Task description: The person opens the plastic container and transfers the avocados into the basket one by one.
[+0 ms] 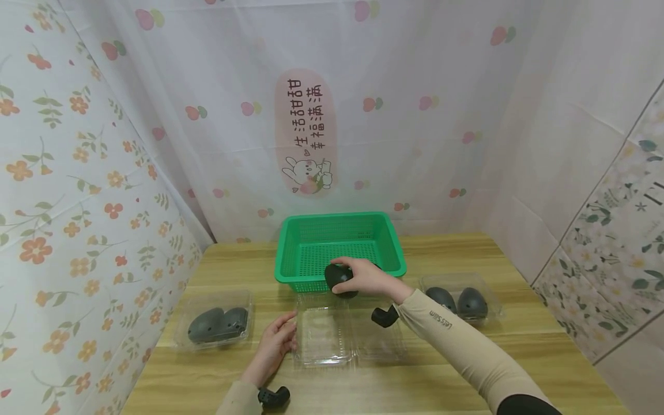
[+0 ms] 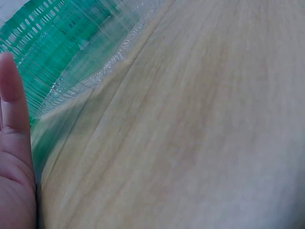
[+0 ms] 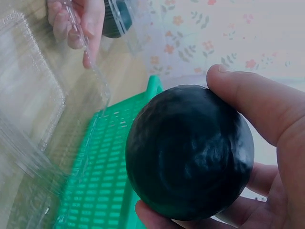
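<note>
My right hand (image 1: 365, 276) holds a dark avocado (image 3: 190, 152) with bumpy skin, thumb on one side and fingers on the other. It is over the near edge of a green basket (image 1: 287, 248). Below it, a clear plastic clamshell box (image 1: 324, 337) lies unfolded on the table, with no avocado visible in it. At the box's left edge rests my left hand (image 1: 277, 340), fingers against the clear rim and thumb straight in the left wrist view. Part of the basket's inside is hidden behind my right hand.
A closed clear box (image 1: 215, 317) with dark avocados stands at the left. Another box (image 1: 482, 282) with two stands at the right. The wooden table (image 1: 415, 386) meets a printed curtain (image 1: 363, 150) behind, and curtains hang along both sides.
</note>
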Demonstrator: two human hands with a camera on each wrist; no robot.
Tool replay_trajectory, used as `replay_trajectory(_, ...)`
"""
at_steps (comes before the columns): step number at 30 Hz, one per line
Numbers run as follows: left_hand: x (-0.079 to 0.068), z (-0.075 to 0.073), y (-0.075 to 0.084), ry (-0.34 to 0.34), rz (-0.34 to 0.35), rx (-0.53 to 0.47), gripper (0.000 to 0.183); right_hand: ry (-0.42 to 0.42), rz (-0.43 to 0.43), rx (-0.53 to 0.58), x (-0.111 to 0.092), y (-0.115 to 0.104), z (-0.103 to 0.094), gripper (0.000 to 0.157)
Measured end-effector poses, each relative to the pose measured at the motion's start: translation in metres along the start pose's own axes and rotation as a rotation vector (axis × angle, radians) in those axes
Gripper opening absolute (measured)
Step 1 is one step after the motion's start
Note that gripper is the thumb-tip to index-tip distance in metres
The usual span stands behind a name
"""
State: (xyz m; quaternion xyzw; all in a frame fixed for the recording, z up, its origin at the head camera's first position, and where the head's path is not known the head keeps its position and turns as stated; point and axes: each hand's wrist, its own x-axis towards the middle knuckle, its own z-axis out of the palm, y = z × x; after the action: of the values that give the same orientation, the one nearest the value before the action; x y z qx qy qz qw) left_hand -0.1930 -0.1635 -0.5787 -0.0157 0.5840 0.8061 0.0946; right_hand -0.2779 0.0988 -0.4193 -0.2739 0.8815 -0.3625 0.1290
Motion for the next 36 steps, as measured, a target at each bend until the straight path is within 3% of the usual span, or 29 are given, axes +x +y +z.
replay_trajectory(17, 0.0, 0.0, 0.0, 0.007, -0.013, -0.001, 0.049, 0.005, -0.023, -0.023, 0.002, 0.002, -0.012, 0.069)
replay_trajectory(36, 0.001, 0.0, -0.001, 0.015, -0.008, -0.006, 0.048, 0.001, 0.006, -0.023, 0.009, 0.0, -0.028, 0.069)
